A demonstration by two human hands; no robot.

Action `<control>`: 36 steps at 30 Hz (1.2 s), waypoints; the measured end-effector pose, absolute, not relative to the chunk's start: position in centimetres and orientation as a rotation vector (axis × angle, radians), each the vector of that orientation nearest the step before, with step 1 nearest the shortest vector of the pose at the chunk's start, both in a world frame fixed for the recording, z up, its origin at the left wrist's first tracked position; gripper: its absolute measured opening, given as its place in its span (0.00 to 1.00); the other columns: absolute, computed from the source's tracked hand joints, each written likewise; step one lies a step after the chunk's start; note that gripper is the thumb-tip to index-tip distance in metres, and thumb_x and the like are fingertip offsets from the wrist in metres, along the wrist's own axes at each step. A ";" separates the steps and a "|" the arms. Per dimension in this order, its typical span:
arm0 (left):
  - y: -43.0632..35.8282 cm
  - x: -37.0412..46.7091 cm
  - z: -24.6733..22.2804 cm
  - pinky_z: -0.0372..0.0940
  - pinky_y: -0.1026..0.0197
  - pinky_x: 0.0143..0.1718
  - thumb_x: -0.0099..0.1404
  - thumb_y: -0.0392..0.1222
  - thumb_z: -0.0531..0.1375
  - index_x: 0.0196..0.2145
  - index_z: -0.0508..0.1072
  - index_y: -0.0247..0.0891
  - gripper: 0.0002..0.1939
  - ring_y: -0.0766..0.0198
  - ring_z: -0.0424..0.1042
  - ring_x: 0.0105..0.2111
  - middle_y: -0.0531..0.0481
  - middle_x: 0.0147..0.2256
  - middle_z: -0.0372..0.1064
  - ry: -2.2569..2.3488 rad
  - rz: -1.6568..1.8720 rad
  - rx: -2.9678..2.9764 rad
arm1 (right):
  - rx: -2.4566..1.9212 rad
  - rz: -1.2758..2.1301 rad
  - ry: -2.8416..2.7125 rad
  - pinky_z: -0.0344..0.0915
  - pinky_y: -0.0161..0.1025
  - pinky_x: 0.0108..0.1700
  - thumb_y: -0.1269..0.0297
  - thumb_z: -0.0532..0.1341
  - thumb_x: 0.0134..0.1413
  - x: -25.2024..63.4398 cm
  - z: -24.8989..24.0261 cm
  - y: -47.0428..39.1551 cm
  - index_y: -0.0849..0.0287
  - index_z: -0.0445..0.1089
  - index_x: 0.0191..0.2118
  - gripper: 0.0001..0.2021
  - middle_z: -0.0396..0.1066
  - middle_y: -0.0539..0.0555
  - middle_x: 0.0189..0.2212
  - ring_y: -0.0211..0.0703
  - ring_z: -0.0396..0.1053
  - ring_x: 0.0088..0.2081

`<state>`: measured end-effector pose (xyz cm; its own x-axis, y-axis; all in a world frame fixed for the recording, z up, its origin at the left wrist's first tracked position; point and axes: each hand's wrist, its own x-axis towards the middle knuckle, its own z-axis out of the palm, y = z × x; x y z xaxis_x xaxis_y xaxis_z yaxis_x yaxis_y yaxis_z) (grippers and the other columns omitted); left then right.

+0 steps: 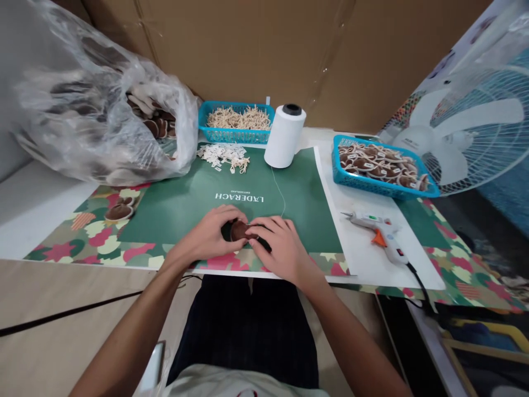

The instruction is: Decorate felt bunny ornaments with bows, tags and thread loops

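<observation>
Holding a small brown round piece (238, 230) between both hands, low over the near edge of the green mat (182, 204). Left hand (210, 234) curled around its left side, fingers closed on it. Right hand (279, 245) pressed against its right side, fingertips on the piece, palm down over the mat. Hands touching each other at the piece.

Thin thread running from just beside the right hand up the mat to a white thread spool (285, 135), standing upright at the mat's far edge. Loose pile of small white tags (223, 154) left of the spool, on the mat. Behind it, a blue basket (206, 118) filled with pale string pieces.

Far left: big clear plastic bag (91, 105) lying open, with more brown pieces inside. One more brown piece (118, 211) loose on the patterned sheet just below the bag.

Right side: second blue basket (384, 190) with brown pieces tied with string. Glue gun (378, 229) lying on its side on the white board near it, cord trailing off the table edge. White fan (475, 127) behind the basket, far right.
</observation>
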<state>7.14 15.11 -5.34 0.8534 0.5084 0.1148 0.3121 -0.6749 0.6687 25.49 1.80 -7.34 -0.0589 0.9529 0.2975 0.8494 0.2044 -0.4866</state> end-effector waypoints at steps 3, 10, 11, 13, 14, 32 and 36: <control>14.8 7.1 -5.5 0.65 0.52 0.52 0.59 0.41 0.64 0.44 0.75 0.41 0.14 0.55 0.70 0.47 0.49 0.45 0.73 0.611 0.415 2.385 | -1.669 0.229 -1.930 0.59 0.50 0.54 0.63 0.58 0.72 25.4 -7.3 1.8 0.51 0.75 0.52 0.10 0.77 0.53 0.56 0.49 0.69 0.55; 15.2 8.5 -5.0 0.62 0.52 0.49 0.55 0.43 0.64 0.35 0.76 0.39 0.10 0.54 0.69 0.44 0.50 0.39 0.68 0.636 0.277 2.375 | -1.676 0.233 -1.918 0.59 0.49 0.54 0.64 0.59 0.72 25.3 -7.1 1.6 0.50 0.76 0.51 0.10 0.77 0.52 0.56 0.49 0.70 0.55; 15.3 8.6 -4.9 0.62 0.53 0.48 0.54 0.42 0.64 0.34 0.76 0.39 0.08 0.55 0.69 0.42 0.50 0.37 0.68 0.625 0.265 2.379 | -1.681 0.237 -1.916 0.59 0.49 0.54 0.64 0.59 0.72 25.2 -7.0 1.6 0.50 0.76 0.51 0.10 0.77 0.52 0.56 0.49 0.70 0.55; 15.4 8.7 -4.8 0.61 0.55 0.45 0.54 0.41 0.62 0.31 0.75 0.39 0.05 0.57 0.69 0.40 0.51 0.35 0.68 0.599 0.265 2.402 | -1.688 0.246 -1.913 0.60 0.49 0.54 0.63 0.58 0.72 25.2 -7.0 1.6 0.49 0.77 0.50 0.10 0.77 0.52 0.56 0.49 0.70 0.55; 15.4 8.7 -4.8 0.60 0.55 0.44 0.54 0.39 0.62 0.30 0.75 0.39 0.04 0.57 0.68 0.39 0.52 0.34 0.69 0.591 0.270 2.411 | -1.682 0.255 -1.908 0.60 0.49 0.54 0.63 0.59 0.72 25.2 -7.0 1.7 0.49 0.77 0.50 0.10 0.77 0.52 0.57 0.49 0.71 0.55; 14.2 8.8 -6.3 0.58 0.57 0.36 0.57 0.37 0.61 0.26 0.66 0.40 0.05 0.60 0.65 0.33 0.51 0.30 0.67 0.557 0.532 2.517 | -1.708 0.229 -1.812 0.72 0.51 0.57 0.69 0.61 0.66 31.5 -7.5 1.8 0.57 0.77 0.45 0.07 0.76 0.60 0.49 0.53 0.75 0.51; 13.9 8.5 -6.2 0.60 0.58 0.35 0.57 0.36 0.60 0.27 0.66 0.40 0.04 0.60 0.66 0.34 0.51 0.30 0.68 0.528 0.574 2.480 | -1.665 0.170 -1.793 0.72 0.47 0.50 0.69 0.60 0.69 31.0 -7.5 1.7 0.55 0.72 0.36 0.07 0.77 0.57 0.41 0.51 0.75 0.45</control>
